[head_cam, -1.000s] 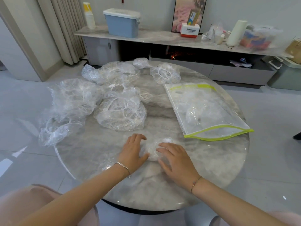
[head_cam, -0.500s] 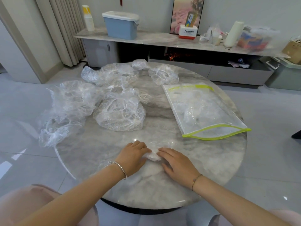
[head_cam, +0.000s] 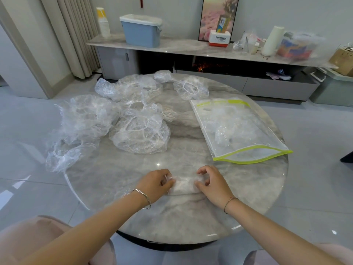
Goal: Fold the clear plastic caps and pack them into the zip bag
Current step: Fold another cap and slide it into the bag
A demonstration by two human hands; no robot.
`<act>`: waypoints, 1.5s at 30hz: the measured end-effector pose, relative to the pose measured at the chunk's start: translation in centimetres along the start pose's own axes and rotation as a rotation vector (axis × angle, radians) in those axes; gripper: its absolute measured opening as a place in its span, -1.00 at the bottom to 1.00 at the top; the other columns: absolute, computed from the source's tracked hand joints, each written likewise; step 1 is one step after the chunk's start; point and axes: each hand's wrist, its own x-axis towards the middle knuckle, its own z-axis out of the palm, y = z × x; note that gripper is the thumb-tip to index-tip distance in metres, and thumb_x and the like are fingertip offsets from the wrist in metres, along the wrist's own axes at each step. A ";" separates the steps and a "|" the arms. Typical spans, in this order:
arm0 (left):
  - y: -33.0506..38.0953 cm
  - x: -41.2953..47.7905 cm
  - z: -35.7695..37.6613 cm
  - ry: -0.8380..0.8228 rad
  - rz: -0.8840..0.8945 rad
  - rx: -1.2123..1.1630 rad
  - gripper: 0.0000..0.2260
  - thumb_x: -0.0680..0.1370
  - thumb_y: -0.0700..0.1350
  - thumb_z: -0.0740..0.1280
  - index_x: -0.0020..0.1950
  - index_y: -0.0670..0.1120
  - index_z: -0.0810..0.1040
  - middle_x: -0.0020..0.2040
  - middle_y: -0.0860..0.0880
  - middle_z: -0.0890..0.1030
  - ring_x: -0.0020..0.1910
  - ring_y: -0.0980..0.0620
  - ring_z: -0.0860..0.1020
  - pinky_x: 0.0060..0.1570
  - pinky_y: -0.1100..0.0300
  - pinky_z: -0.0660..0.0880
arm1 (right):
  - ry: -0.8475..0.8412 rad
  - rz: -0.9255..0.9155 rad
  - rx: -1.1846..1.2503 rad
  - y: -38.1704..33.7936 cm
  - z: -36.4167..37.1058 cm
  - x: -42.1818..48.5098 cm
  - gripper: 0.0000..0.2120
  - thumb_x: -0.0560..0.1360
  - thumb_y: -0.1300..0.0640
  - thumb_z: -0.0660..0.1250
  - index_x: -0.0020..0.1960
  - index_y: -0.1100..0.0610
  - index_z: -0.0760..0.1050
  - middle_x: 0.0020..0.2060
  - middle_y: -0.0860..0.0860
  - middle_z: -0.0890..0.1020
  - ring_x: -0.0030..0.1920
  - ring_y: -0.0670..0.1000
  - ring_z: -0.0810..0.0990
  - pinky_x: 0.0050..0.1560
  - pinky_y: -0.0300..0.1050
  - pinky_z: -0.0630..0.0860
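A folded clear plastic cap [head_cam: 183, 185] lies as a narrow strip on the round marble table [head_cam: 133, 217], near its front edge. My left hand [head_cam: 155, 183] pinches its left end and my right hand [head_cam: 212, 183] pinches its right end. Several unfolded clear caps lie further back on the left, the nearest one [head_cam: 140, 133] in the middle. The zip bag [head_cam: 238, 129], clear with a yellow-green rim, lies flat at the right with its mouth towards me and some folded plastic inside.
One loose cap [head_cam: 59, 155] hangs over the table's left edge. Another [head_cam: 191, 89] sits at the far side. Behind the table runs a low marble sideboard [head_cam: 181, 48] with a blue box [head_cam: 141, 31] and other items. Pink seat cushions show at the bottom corners.
My hands have drawn apart from the middle to the two ends of the cap, which has gone from a small wad under flat palms to a longer strip pinched at both ends.
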 end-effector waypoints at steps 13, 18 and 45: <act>0.3 1.0 1.3 0.327 0.647 0.551 -0.54 0.34 0.07 0.49 0.20 0.00 0.56 0.16 0.05 0.60 0.10 0.04 0.57 0.11 0.19 0.46 | -0.105 0.346 0.571 -2.1 -1.8 0.8 -0.85 0.46 0.35 0.37 -0.12 0.14 0.47 -0.31 0.03 0.54 -0.38 -0.11 0.50 -0.38 -0.33 0.43; 2.0 1.0 -0.2 0.472 0.507 0.253 -0.72 0.43 0.05 0.23 -0.02 0.01 0.67 -0.20 0.10 0.67 -0.27 0.12 0.62 -0.27 0.37 0.41 | -0.213 0.407 0.838 -3.6 -2.8 0.4 -0.90 0.48 0.28 0.36 -0.09 0.13 0.46 -0.18 0.09 0.60 -0.21 0.03 0.61 -0.19 -0.22 0.58; 9.6 3.2 1.8 -0.088 -0.108 -0.980 -0.91 0.55 -0.16 0.31 0.00 -0.13 0.57 -0.26 0.00 0.65 -0.24 0.11 0.60 -0.13 0.24 0.58 | 0.014 0.187 0.774 -1.9 -7.1 -0.7 -0.64 0.39 0.32 0.44 0.09 0.10 0.41 0.15 0.07 0.57 -0.03 -0.05 0.60 -0.09 -0.28 0.53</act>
